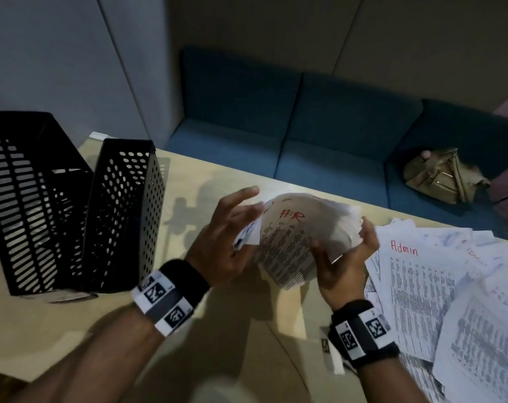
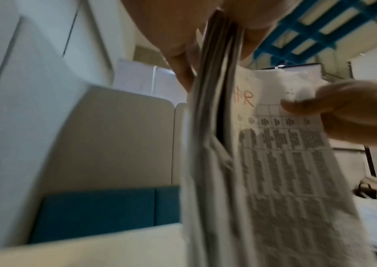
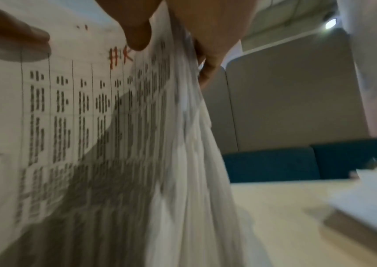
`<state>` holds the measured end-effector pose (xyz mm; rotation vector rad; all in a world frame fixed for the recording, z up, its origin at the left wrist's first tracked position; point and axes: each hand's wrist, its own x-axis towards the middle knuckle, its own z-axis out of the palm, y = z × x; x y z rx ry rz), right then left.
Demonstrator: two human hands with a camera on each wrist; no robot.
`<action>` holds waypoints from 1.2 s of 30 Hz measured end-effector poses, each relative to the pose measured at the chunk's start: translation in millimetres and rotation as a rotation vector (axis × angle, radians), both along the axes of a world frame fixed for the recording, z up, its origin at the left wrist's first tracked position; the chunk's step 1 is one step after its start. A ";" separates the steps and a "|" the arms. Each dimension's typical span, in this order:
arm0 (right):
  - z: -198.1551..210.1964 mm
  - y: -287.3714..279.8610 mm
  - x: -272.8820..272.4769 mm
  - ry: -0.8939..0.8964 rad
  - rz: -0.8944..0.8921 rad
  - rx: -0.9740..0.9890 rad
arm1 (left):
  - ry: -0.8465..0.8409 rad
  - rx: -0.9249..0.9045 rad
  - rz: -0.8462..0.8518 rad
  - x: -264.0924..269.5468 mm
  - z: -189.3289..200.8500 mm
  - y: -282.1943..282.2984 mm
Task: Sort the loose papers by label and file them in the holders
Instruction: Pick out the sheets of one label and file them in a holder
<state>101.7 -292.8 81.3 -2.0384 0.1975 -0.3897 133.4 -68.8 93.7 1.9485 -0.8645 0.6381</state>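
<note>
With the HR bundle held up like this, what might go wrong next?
1. The HR stack is fanned between the left hand and right hand; sheets may slip from the grip.
2. Falling sheets could mix with the Admin pile beside it.
</note>
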 end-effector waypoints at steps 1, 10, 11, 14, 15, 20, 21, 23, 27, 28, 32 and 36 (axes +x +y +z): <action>7.2 -2.0 5.3 -0.109 -0.010 -0.079 | -0.014 0.064 -0.020 4.0 8.4 2.8; 31.2 -17.4 26.8 -0.111 0.199 -0.301 | 0.077 0.088 -0.031 16.1 18.4 17.4; 29.5 -18.1 26.5 -0.190 0.199 -0.264 | 0.092 0.049 -0.036 14.9 13.1 19.4; 12.8 -18.6 23.4 -0.255 0.130 -0.058 | 0.136 -0.085 -0.046 11.0 0.5 19.5; 9.0 -15.5 22.4 -0.203 0.107 0.085 | 0.149 -0.117 -0.063 9.7 -2.5 16.8; 4.2 -0.7 23.9 0.047 0.063 0.341 | 0.505 -0.351 0.030 1.6 -22.0 -0.2; 4.3 4.0 25.7 0.076 0.056 0.295 | 0.648 -0.399 0.064 0.4 -26.9 -3.3; 3.2 12.3 26.9 0.100 0.052 0.203 | 0.787 -0.377 0.204 -5.1 -31.3 -12.6; -5.0 19.2 22.0 -0.001 0.040 0.143 | 0.640 -0.402 0.224 -23.4 -38.7 -24.2; -11.5 19.6 18.9 0.006 0.032 0.152 | 0.655 -0.402 0.220 -28.9 -42.6 -23.8; -32.7 21.6 6.9 0.151 0.050 0.194 | 0.800 -0.439 0.172 -47.3 -43.7 -22.6; -39.5 15.0 7.0 0.184 0.107 0.081 | 0.811 -0.431 0.241 -49.6 -37.2 -17.7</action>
